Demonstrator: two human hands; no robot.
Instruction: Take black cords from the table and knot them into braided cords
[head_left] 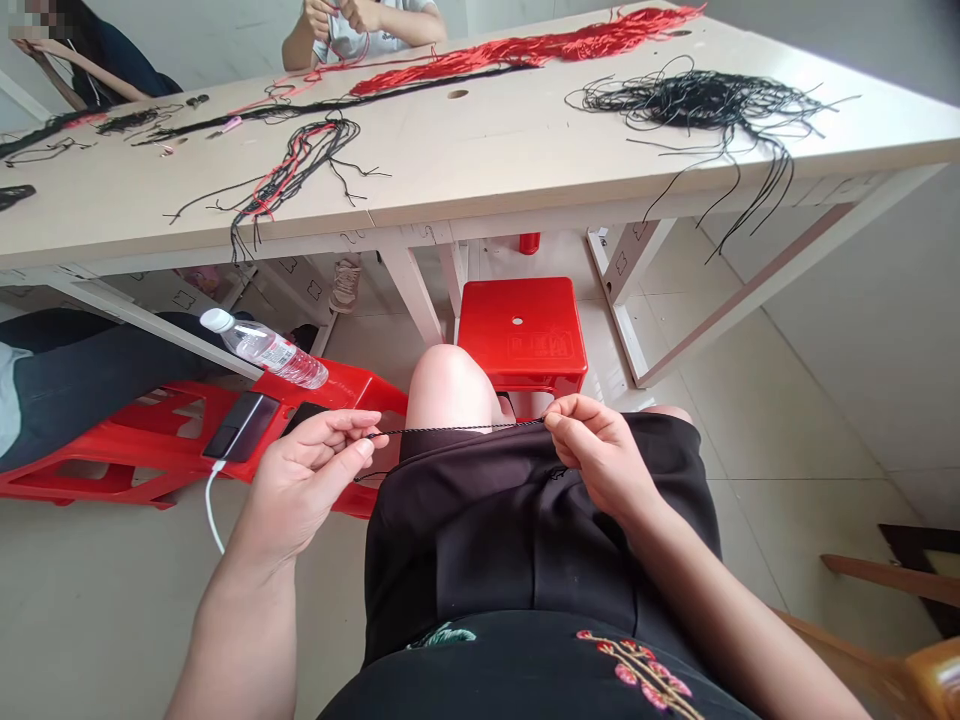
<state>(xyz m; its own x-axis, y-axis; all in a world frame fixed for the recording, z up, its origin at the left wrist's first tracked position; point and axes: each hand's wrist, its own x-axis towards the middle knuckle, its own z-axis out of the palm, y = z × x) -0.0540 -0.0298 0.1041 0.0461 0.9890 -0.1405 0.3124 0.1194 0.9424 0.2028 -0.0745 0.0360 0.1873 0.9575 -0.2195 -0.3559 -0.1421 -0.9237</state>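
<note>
A thin black braided cord is stretched nearly level above my lap. My left hand pinches its left end between thumb and fingers, and a loose bit of the cord hangs below that hand. At the other end my right hand grips it between thumb and bent forefinger. A small dark strand shows under my right hand against the black skirt. What lies inside the closed fingers is hidden.
Ahead stands a long table bearing a black cord heap, red cords and a black-and-red bundle. Red stools stand below; one holds a bottle and a phone. Two people work across the table.
</note>
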